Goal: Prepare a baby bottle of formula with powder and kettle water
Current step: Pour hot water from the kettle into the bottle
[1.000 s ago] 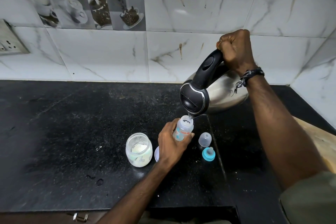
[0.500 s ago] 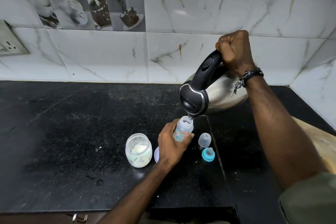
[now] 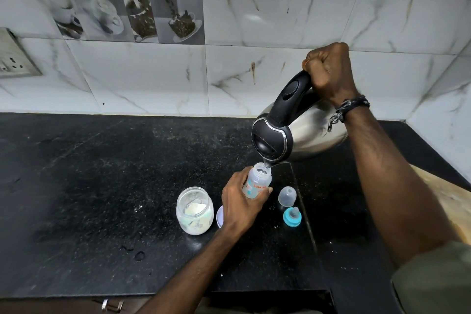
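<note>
Bottle [image 3: 257, 183] stands on the tabletop [image 3: 89, 173], left hand [image 3: 240, 202] fingers [image 3: 265, 190] wrapped around it; right hand [image 3: 328, 71] grips the kettle [image 3: 293, 132], tilted just above the bottle's mouth.

- A black, speckled stone countertop [image 3: 89, 186] runs along the marble-tiled wall; a seam crosses it from back to front on the right.
- An open round glass jar of pale powder [image 3: 195, 210] stands upright on it, near the middle.
- Just right of the jar, a small pale round lid [image 3: 219, 216] lies half hidden.
- Right of these stands a clear plastic dome cap [image 3: 287, 196]; close in front of it, a teal bottle ring with its teat [image 3: 292, 216].
- White specks and a few dark wet spots [image 3: 139, 255] dot the surface.
</note>
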### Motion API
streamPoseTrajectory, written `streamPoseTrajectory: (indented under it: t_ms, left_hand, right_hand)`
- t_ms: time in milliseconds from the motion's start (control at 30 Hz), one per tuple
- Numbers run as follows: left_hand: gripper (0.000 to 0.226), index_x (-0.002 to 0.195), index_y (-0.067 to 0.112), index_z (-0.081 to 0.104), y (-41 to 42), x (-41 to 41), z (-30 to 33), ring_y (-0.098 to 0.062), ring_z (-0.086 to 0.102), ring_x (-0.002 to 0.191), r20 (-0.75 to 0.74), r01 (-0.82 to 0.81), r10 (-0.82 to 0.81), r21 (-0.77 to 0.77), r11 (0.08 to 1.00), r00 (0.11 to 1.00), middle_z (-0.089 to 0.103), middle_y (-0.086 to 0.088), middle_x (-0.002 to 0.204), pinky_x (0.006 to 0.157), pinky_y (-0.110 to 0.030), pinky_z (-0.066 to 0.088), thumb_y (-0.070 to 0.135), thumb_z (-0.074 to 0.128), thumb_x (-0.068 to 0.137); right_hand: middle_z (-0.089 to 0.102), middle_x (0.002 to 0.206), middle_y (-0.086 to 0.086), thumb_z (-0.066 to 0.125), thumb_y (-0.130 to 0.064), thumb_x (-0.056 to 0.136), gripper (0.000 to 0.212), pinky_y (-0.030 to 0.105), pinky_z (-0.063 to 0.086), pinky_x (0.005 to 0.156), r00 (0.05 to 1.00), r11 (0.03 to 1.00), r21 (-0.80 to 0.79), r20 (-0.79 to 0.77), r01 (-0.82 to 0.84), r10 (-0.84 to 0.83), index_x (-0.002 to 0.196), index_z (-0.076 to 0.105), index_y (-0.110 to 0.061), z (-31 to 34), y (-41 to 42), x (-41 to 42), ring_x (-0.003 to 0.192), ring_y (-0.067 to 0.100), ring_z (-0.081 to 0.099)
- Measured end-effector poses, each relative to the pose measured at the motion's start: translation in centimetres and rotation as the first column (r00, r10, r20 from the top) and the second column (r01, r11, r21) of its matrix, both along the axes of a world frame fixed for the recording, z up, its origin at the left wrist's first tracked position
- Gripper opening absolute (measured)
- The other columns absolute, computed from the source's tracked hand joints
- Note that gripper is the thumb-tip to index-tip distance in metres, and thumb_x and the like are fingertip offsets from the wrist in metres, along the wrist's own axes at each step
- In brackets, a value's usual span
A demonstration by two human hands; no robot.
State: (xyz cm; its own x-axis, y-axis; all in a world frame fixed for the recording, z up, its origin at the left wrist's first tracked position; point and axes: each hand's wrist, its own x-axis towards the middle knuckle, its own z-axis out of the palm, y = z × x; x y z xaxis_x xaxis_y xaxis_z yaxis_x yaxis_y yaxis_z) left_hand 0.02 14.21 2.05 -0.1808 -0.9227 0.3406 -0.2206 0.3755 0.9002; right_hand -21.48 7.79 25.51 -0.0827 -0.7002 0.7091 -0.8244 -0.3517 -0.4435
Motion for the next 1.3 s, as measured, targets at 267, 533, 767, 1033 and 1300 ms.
streamPoseTrajectory:
  t_ms: [267, 533, 767, 1033, 1300]
  left_hand:
    - [0.048, 0.116, 0.029, 0.07, -0.1, -0.05, -0.02, -0.001, 0.066, 0.097, -0.028, 0.002, -0.001, 0.017, 1.0, 1.0, 0.068, 0.019, 0.104, 0.084, -0.033, 0.057, 0.036, 0.087, 0.073]
    - [0.05, 0.119, 0.028, 0.07, -0.03, 0.07, 0.01, 0.003, 0.065, 0.099, -0.017, 0.007, -0.007, 0.025, 1.0, 1.0, 0.066, 0.023, 0.104, 0.084, -0.031, 0.058, 0.033, 0.089, 0.073]
    - [0.049, 0.117, 0.028, 0.07, 0.13, 0.05, 0.2, 0.003, 0.064, 0.097, -0.008, 0.008, -0.008, 0.017, 1.0, 1.0, 0.065, 0.024, 0.101, 0.083, -0.029, 0.057, 0.037, 0.087, 0.072]
    - [0.051, 0.118, 0.027, 0.07, 0.14, 0.15, 0.21, 0.004, 0.064, 0.098, -0.007, 0.001, -0.001, 0.013, 1.0, 1.0, 0.065, 0.024, 0.102, 0.083, -0.026, 0.056, 0.039, 0.086, 0.072]
    - [0.052, 0.119, 0.025, 0.07, 0.15, 0.16, 0.2, 0.006, 0.063, 0.098, -0.01, -0.006, 0.006, 0.016, 1.0, 1.0, 0.065, 0.022, 0.102, 0.082, -0.018, 0.052, 0.036, 0.088, 0.072]
  right_hand:
    - [0.021, 0.052, 0.022, 0.045, -0.026, 0.071, 0.033, 0.045, 0.02, 0.044, 1.0, 1.0, 0.003, 0.007, 0.007, -0.007, 0.049, 0.023, -0.018, 0.13, 0.04, -0.01, 0.056, 0.021, 0.017]
    - [0.02, 0.052, 0.022, 0.045, -0.027, 0.07, 0.032, 0.045, 0.02, 0.044, 1.0, 1.0, 0.002, 0.016, 0.006, -0.006, 0.049, 0.022, -0.019, 0.05, 0.19, 0.08, 0.056, 0.02, 0.017]
    - [0.02, 0.052, 0.022, 0.044, -0.028, 0.07, 0.031, 0.044, 0.021, 0.044, 1.0, 1.0, -0.003, 0.016, 0.003, -0.003, 0.049, 0.022, -0.02, 0.09, 0.36, 0.2, 0.055, 0.022, 0.017]
    - [0.02, 0.052, 0.022, 0.045, -0.027, 0.07, 0.032, 0.044, 0.02, 0.044, 1.0, 1.0, -0.003, 0.009, 0.01, -0.01, 0.049, 0.022, -0.019, 0.1, 0.41, 0.23, 0.056, 0.021, 0.016]
    - [0.017, 0.052, 0.009, 0.043, -0.027, 0.068, 0.031, 0.041, 0.015, 0.046, 1.0, 1.0, -0.013, -0.012, -0.003, 0.003, 0.049, 0.019, -0.023, 0.19, 0.69, 0.48, 0.055, 0.02, 0.015]
